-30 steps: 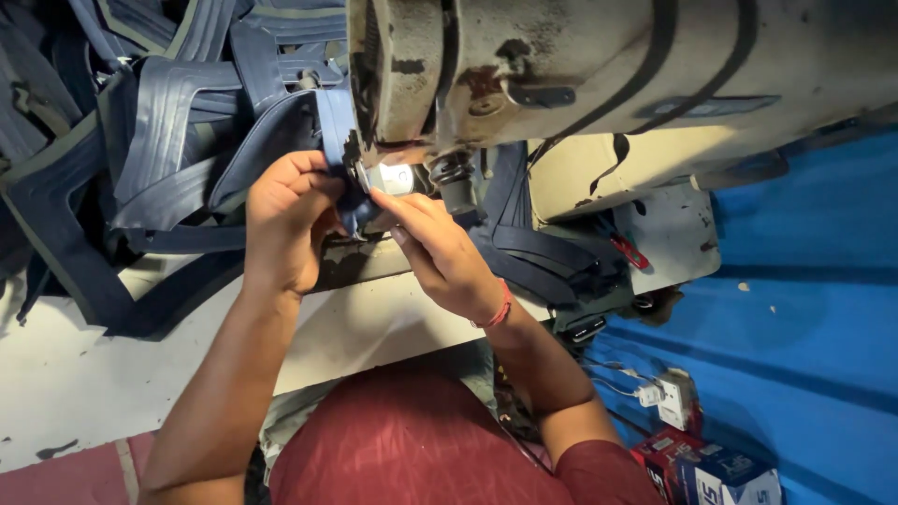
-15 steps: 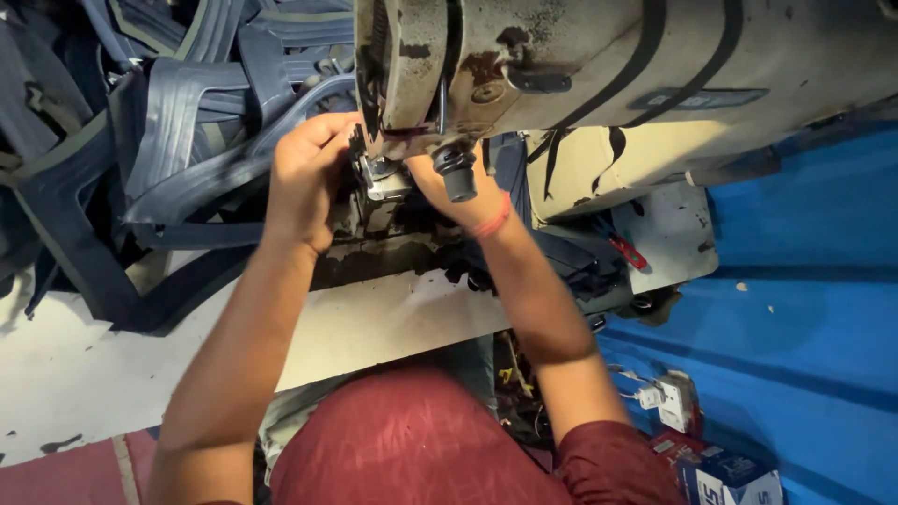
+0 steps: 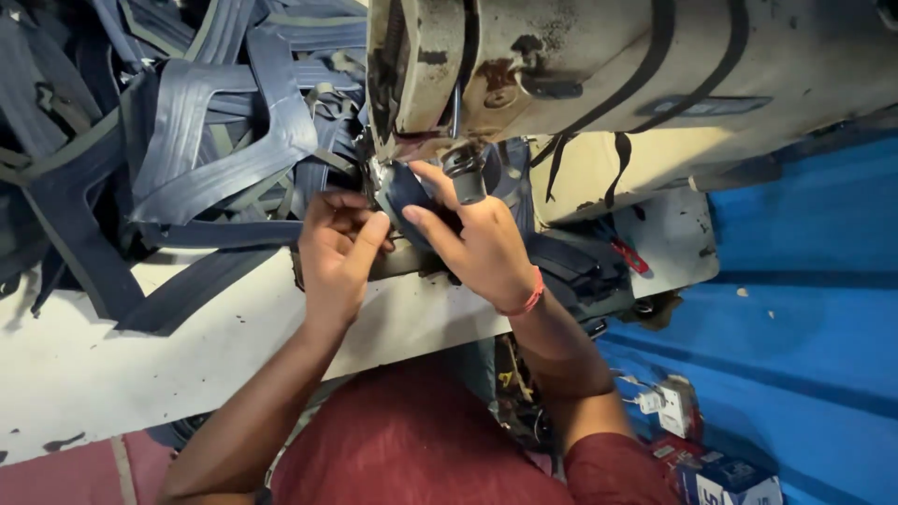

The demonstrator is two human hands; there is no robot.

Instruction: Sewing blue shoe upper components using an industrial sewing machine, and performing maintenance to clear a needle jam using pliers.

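On the far left there's a big messy heap of dark blue straps (image 3: 187,159) piled on the worn white table (image 3: 140,365). Moving right, the person's left hand (image 3: 337,248) sits at the table edge, fingers curled and pinching the near end of a dark blue strap piece (image 3: 409,192) that lies right under the head of the old cream sewing machine (image 3: 599,75). The right hand (image 3: 482,245) is just beside it, fingers closed on the same strap piece from the other side, a red band (image 3: 528,301) on that wrist. Further right it's blue flooring (image 3: 804,309) with a small white plug adapter (image 3: 673,404).
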